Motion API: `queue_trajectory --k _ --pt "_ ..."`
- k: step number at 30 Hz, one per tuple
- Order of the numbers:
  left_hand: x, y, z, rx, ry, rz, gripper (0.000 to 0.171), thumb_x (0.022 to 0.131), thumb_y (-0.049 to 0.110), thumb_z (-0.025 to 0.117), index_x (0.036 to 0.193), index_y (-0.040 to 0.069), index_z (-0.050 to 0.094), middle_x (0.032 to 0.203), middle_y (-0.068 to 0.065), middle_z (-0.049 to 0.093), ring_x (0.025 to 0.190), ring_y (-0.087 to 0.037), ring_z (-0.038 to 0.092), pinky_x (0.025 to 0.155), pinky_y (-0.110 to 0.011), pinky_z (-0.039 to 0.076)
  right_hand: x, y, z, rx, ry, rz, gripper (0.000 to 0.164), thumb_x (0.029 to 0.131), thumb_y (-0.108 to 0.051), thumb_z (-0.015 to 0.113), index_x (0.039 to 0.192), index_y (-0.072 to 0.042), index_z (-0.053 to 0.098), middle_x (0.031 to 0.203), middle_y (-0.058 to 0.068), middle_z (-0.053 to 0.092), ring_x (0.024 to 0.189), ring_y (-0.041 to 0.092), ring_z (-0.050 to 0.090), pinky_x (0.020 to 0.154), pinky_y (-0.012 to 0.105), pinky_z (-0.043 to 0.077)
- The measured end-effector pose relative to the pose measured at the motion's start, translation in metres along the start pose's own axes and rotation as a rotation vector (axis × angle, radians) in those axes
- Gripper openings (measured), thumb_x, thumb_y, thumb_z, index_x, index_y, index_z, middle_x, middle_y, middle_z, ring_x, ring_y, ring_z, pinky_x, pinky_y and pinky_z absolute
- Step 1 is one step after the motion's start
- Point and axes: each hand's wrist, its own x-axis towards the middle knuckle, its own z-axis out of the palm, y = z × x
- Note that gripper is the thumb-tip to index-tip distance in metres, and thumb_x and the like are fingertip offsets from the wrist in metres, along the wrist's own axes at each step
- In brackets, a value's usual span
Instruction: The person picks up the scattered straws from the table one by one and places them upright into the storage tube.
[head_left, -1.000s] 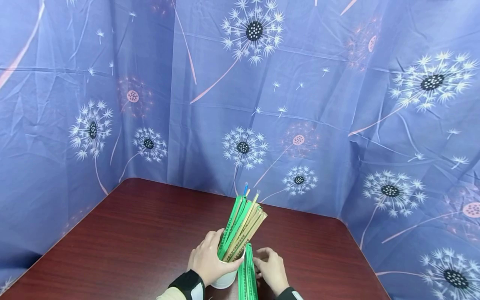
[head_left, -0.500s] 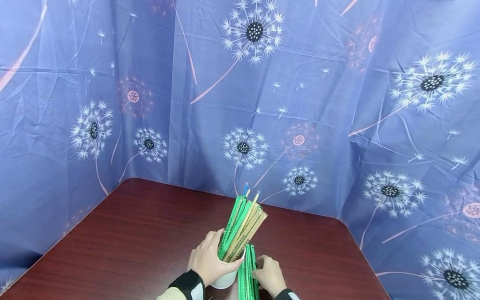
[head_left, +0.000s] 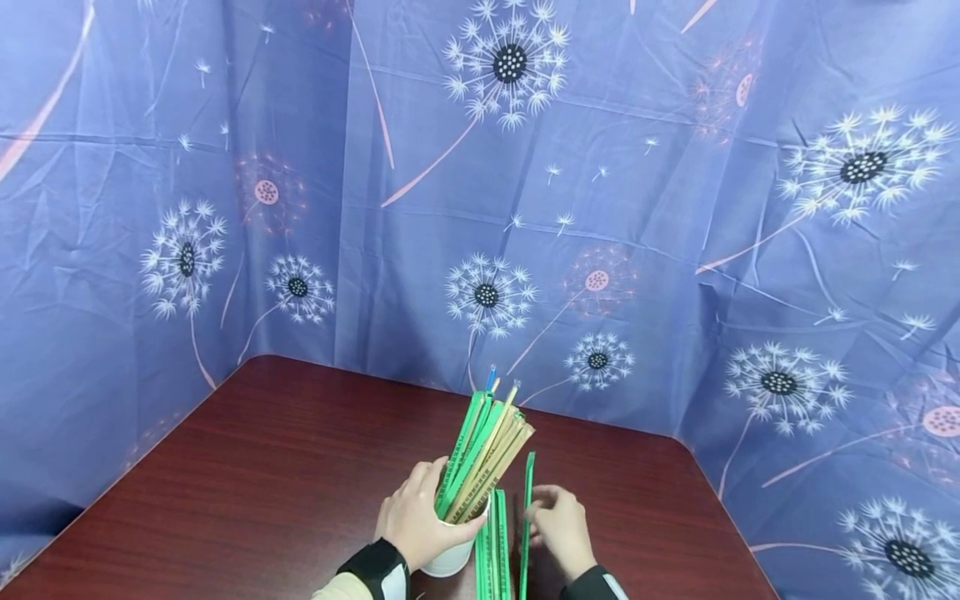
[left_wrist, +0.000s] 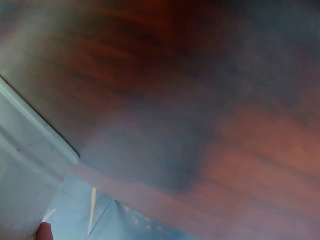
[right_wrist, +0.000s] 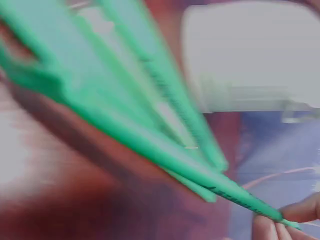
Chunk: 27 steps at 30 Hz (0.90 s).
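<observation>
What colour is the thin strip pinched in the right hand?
The strip is green with dark printing; the right wrist view shows it best.

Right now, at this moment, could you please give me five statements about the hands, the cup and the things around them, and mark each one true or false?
1. The left hand grips a white cup. True.

2. The cup holds only green strips. False: brownish strips lean in it too.

3. The fingers of the right hand pinch a green strip. True.

4. Every green strip is inside the cup. False: besides the pinched one, other green strips are outside, beside the cup.

5. A blue cloth with a dandelion pattern is behind the table. True.
</observation>
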Motion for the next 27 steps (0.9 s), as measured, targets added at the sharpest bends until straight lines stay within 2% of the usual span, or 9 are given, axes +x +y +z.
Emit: queue_trajectory --k 5,11,14,18,22,27 --pt "0.001 0.0 0.001 -0.001 -0.003 -0.007 0.089 0.065 0.076 0.073 0.133 0.021 0.057 0.107 0.005 0.06 0.085 -0.014 0.064 0.061 -0.033 0.049 0.002 -0.027 -0.015 0.169 0.131 -0.017 0.038 0.081 0.003 0.061 0.118 0.011 0.062 0.091 0.014 0.069 0.06 0.013 0.064 0.059 0.04 0.059" --pt "0.0 -0.001 0.002 0.008 0.013 0.0 0.09 0.064 0.078 0.072 0.132 0.021 0.058 0.108 0.005 0.061 0.085 -0.014 0.064 0.061 -0.033 0.05 -0.003 -0.061 -0.031 0.408 0.186 -0.05 0.029 0.088 0.001 0.064 0.116 0.009 0.06 0.08 -0.001 0.067 0.064 0.01 0.066 0.065 0.039 0.06" --pt "-0.001 -0.002 0.003 0.011 0.024 0.006 0.091 0.063 0.079 0.071 0.132 0.021 0.058 0.109 0.005 0.061 0.085 -0.014 0.065 0.061 -0.033 0.05 -0.007 -0.078 -0.038 0.539 0.213 -0.1 0.021 0.09 0.002 0.063 0.11 0.005 0.06 0.075 -0.004 0.066 0.063 0.01 0.066 0.064 0.037 0.06" --pt "-0.001 -0.002 0.003 0.01 0.027 0.016 0.092 0.064 0.078 0.072 0.133 0.019 0.058 0.111 0.005 0.062 0.088 -0.014 0.065 0.062 -0.033 0.051 -0.013 -0.097 -0.043 0.682 0.253 -0.193 0.013 0.091 0.003 0.064 0.103 0.001 0.06 0.076 -0.001 0.066 0.065 0.012 0.068 0.064 0.037 0.06" --pt "-0.001 -0.001 0.002 0.011 0.026 0.014 0.092 0.064 0.077 0.072 0.133 0.019 0.058 0.111 0.005 0.062 0.089 -0.014 0.066 0.061 -0.033 0.051 -0.017 -0.104 -0.04 0.715 0.259 -0.246 0.013 0.092 0.002 0.064 0.103 0.001 0.058 0.077 0.001 0.066 0.068 0.014 0.069 0.068 0.037 0.06" --pt "-0.001 0.0 0.001 0.014 0.015 0.001 0.089 0.065 0.076 0.073 0.133 0.021 0.058 0.11 0.004 0.061 0.088 -0.015 0.065 0.06 -0.033 0.05 -0.016 -0.095 -0.027 0.629 0.236 -0.235 0.017 0.093 0.001 0.064 0.108 0.005 0.057 0.079 0.0 0.065 0.071 0.013 0.07 0.073 0.037 0.06"
